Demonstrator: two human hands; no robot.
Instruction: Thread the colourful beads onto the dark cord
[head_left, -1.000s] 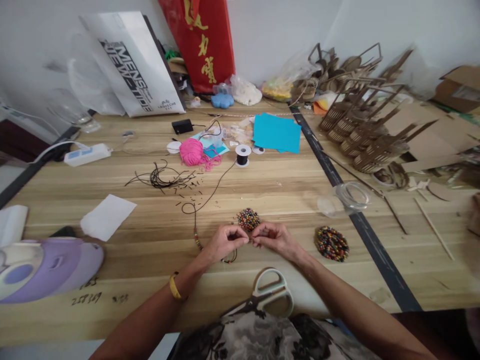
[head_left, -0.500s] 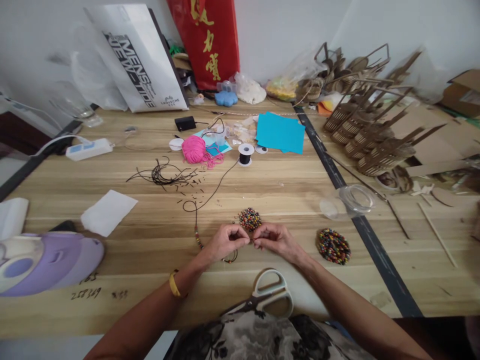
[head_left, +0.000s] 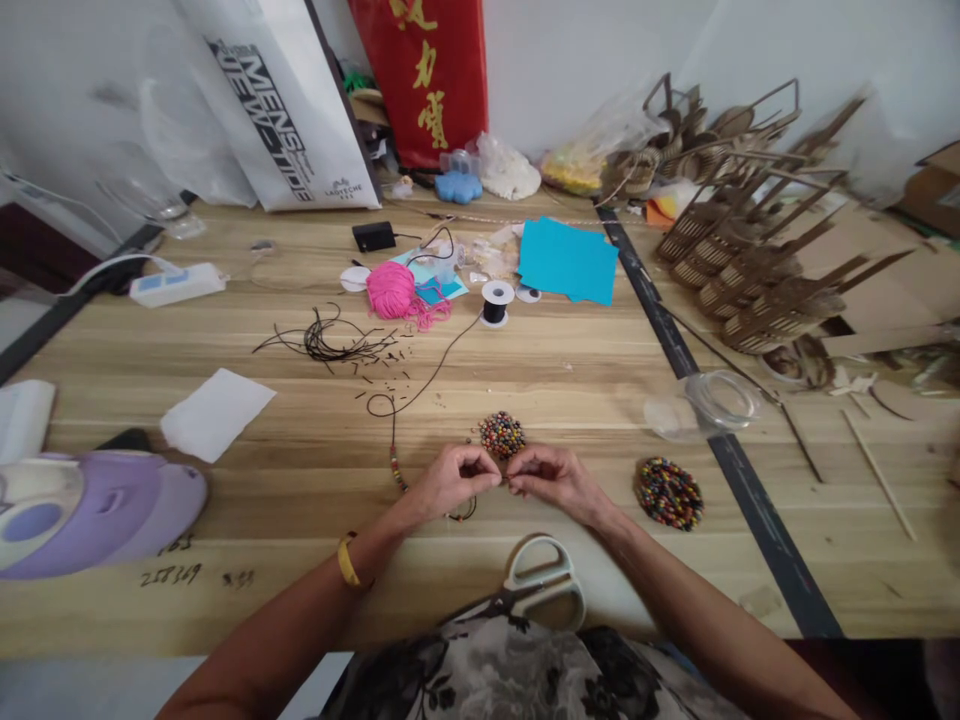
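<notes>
Black string (head_left: 394,428) comes from a white spool (head_left: 495,303) that stands toward the far edge of the wooden surface (head_left: 585,385). It makes a little loop, then runs toward the near edge to the left hand (head_left: 456,482). Small coloured beads (head_left: 395,466) are on it, just left of that hand. The hand hides the next part, and a curved bit shows again on its near-edge side.

The left hand and the right hand (head_left: 553,480) almost meet. Each has its thumb and finger pinched on a tiny thing (head_left: 505,478) right at the tips. It is too small for me to tell if it is a bead or the string.

A pile of loose beads (head_left: 502,433) lies just past the fingertips, on the far-edge side. A bundle of beads (head_left: 670,493) lies to the right of the right hand. Big scissors (head_left: 541,583) lie by the near edge.
</notes>
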